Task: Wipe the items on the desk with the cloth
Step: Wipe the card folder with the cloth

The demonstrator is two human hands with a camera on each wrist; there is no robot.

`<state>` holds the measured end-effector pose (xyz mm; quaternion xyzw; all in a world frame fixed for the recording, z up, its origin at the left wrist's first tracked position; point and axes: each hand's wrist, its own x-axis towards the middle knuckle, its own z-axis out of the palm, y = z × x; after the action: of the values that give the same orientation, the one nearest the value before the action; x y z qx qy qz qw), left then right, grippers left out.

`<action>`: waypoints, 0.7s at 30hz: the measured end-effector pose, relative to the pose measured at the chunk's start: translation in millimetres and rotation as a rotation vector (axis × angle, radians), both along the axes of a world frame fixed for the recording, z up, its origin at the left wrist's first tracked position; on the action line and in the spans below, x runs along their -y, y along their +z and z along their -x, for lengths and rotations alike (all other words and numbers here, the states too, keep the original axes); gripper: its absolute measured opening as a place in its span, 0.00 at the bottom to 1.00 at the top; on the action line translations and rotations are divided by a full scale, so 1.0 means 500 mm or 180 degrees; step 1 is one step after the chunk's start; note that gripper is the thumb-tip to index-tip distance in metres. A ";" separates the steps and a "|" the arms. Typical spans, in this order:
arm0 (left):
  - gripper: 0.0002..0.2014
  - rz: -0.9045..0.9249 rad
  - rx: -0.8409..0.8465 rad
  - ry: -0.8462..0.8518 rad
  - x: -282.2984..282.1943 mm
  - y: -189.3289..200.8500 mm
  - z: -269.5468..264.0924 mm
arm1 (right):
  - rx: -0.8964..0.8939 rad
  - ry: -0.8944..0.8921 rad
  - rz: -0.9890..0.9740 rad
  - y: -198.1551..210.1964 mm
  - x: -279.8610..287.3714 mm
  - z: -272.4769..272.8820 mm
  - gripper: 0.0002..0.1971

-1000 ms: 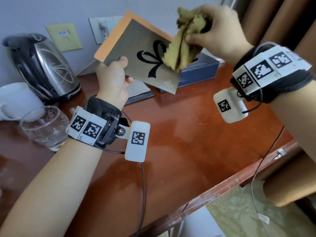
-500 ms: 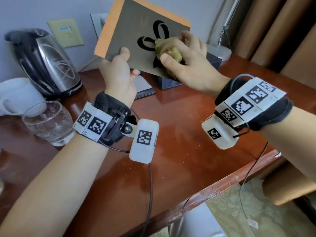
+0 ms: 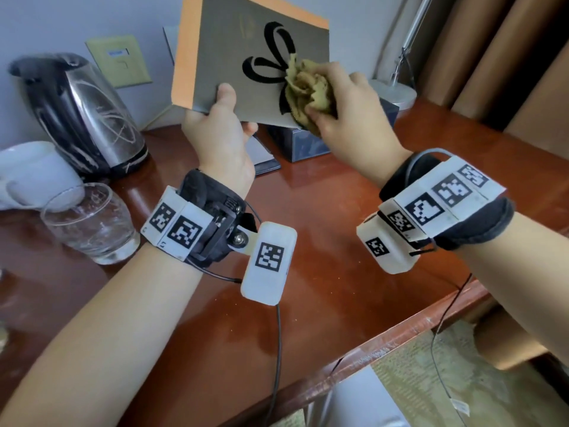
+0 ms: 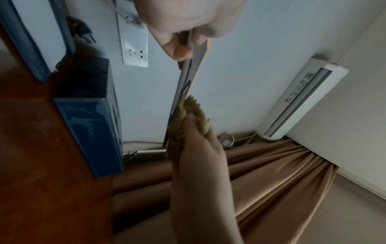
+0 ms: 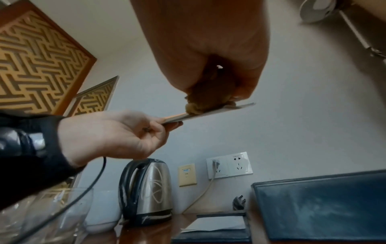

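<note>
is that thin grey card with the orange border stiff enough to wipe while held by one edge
Probably stiff: the thin grey card with the orange border stays flat where the right hand presses the crumpled yellow cloth. Likely light, since the left hand pinches only its lower edge. Harder pressure might flex it.
</note>
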<state>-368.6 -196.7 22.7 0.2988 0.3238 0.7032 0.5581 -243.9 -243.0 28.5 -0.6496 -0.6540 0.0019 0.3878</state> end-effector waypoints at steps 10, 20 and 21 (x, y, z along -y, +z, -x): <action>0.05 -0.0008 0.0069 0.0036 -0.002 0.011 0.008 | -0.0309 -0.0262 -0.0126 -0.008 0.003 -0.027 0.22; 0.07 0.0052 0.0069 -0.0060 0.006 0.011 0.003 | -0.0253 -0.0404 -0.0292 -0.012 0.005 -0.011 0.22; 0.08 0.0048 0.0010 -0.0091 0.006 0.008 -0.001 | -0.0088 -0.0379 -0.0271 -0.012 0.006 0.002 0.22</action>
<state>-368.3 -199.9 26.5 0.2981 0.3239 0.6931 0.5708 -244.9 -246.1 22.6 -0.6702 -0.6082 -0.0401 0.4234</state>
